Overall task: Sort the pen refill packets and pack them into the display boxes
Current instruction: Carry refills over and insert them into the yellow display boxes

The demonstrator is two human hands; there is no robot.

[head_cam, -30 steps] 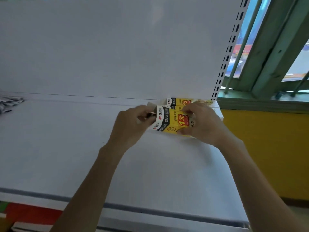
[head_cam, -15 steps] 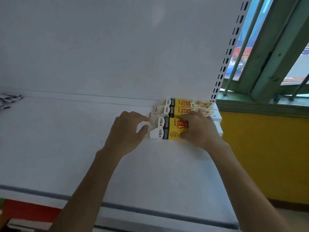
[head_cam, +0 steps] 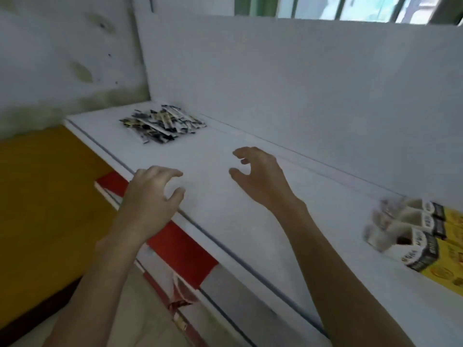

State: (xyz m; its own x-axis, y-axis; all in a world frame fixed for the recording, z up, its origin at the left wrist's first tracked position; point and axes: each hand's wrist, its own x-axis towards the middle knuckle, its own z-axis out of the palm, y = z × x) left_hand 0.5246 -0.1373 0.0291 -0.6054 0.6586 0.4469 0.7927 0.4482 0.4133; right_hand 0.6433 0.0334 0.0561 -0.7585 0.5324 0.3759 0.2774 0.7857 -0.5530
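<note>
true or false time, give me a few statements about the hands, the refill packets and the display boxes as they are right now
1. The left hand holds a refill packet. False: it holds nothing, its fingers loosely curled near the front edge of the shelf.
2. The pile of refill packets lies at the far left end of the shelf, close to the back panel. True.
3. The right hand rests on the display boxes. False: it is empty and well apart from them, between the boxes and the pile.
4. The display boxes lie side by side at the right edge of the view. True.
</note>
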